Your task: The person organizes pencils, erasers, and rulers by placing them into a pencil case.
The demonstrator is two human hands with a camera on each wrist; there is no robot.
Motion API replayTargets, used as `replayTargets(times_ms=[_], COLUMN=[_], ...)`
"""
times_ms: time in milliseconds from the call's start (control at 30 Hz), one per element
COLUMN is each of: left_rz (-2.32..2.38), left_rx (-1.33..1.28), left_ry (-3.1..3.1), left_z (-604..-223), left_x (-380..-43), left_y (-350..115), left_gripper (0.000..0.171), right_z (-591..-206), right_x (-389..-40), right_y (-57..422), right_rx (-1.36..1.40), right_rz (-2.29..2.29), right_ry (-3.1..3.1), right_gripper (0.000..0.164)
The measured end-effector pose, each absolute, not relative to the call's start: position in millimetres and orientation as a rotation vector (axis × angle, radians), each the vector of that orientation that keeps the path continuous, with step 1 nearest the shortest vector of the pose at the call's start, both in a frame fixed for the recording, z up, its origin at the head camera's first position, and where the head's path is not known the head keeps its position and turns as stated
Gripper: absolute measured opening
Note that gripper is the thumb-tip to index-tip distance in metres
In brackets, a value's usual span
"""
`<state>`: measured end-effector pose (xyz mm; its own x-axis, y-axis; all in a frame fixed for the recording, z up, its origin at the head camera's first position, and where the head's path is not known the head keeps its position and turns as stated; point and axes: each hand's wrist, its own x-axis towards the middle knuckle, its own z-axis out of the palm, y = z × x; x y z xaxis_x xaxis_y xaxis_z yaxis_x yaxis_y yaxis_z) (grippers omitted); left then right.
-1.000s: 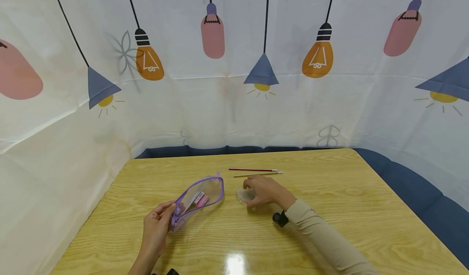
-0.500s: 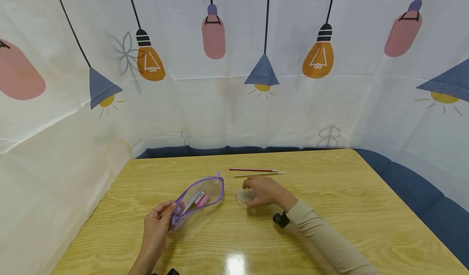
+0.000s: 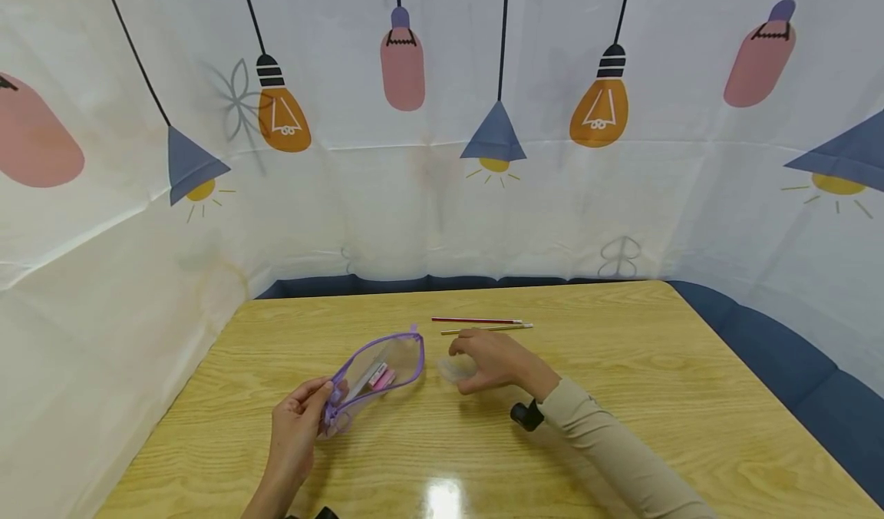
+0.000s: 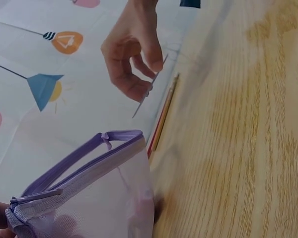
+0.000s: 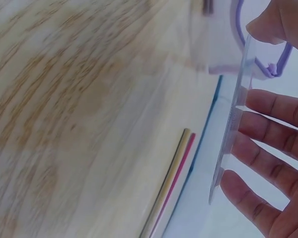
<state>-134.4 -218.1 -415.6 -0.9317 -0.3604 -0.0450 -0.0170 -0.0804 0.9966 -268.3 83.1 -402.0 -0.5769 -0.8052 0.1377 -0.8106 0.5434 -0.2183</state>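
Note:
My left hand [image 3: 297, 423] pinches the near corner of a see-through mesh pencil case [image 4: 104, 183] with purple zip edging, its mouth gaping toward the right. Inside lie a pink-and-white eraser [image 3: 382, 379] and a pale strip like a ruler [image 3: 363, 381]. My right hand [image 3: 499, 361] holds a thin, clear plastic protractor [image 5: 232, 119] over the table, just right of the case. In the right wrist view it stands edge-on, thumb at one end and fingertips along its face. The left wrist view shows it tilted.
Behind the right hand, a red pencil [image 3: 476, 320] and a plain wooden pencil [image 3: 483, 329] lie side by side on the wood-grain table [image 3: 621, 365]. A pale curtain [image 3: 442, 212] printed with lamps hangs beyond the far edge. Dark blue padding [image 3: 780, 365] borders the right side.
My right hand has moved slightly left with the protractor, closer to the case. My left hand stays in place, and the case has shifted only a little.

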Motion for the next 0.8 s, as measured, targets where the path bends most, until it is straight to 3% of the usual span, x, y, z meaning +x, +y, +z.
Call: replayTargets(times_ms=[800], left_rz=[-2.101], left_rx=[0.443], left_ry=[-1.919], left_z=[-415], left_x=[-132], left_y=[-216], left_gripper=[0.021], right_z=[-381], right_x=[-254], right_y=[65], right_rx=[1.514], right_rz=[0.441], right_ry=[-2.643], right_gripper=[0.048])
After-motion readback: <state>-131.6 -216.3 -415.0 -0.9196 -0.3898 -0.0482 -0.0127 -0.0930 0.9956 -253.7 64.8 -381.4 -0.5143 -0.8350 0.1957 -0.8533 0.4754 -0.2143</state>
